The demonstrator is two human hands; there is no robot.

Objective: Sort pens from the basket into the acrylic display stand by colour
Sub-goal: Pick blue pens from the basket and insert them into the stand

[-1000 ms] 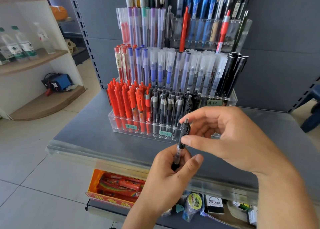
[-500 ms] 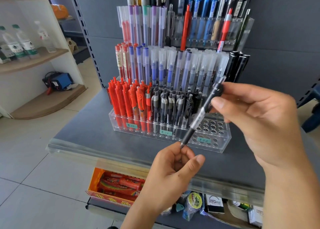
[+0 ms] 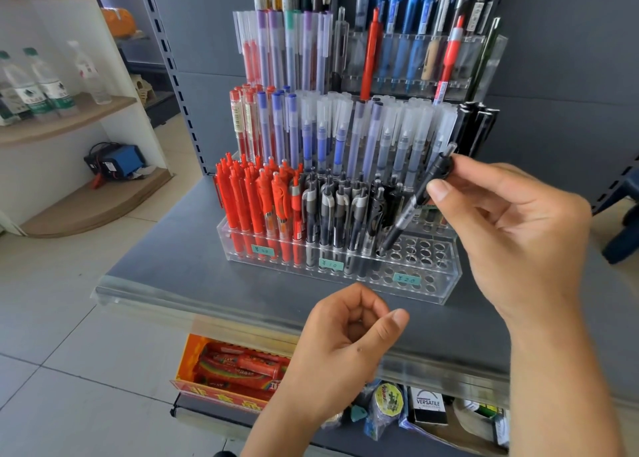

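Observation:
A tiered acrylic display stand (image 3: 446, 283) sits on the grey shelf top. Its front tier has red pens (image 3: 249, 201) on the left and black and grey pens (image 3: 339, 211) in the middle, with bare holes at the right. My right hand (image 3: 511, 228) pinches a black pen (image 3: 415, 201) near its clip end. The pen is tilted, and its tip touches a hole just right of the black pens. My left hand (image 3: 342, 349) hovers below the stand with fingers loosely curled and nothing in it. No basket is in view.
Higher tiers carry blue, clear-capped and purple pens (image 3: 321, 135). The grey shelf (image 3: 173, 270) has a clear front lip. Below it lie a red snack box (image 3: 224, 373) and small packets. A white shelf unit with bottles (image 3: 38, 86) stands at the left.
My right hand carried the black pen up and right, away from my left hand, then lowered its tip onto a front-tier hole. My left hand let go and stayed low.

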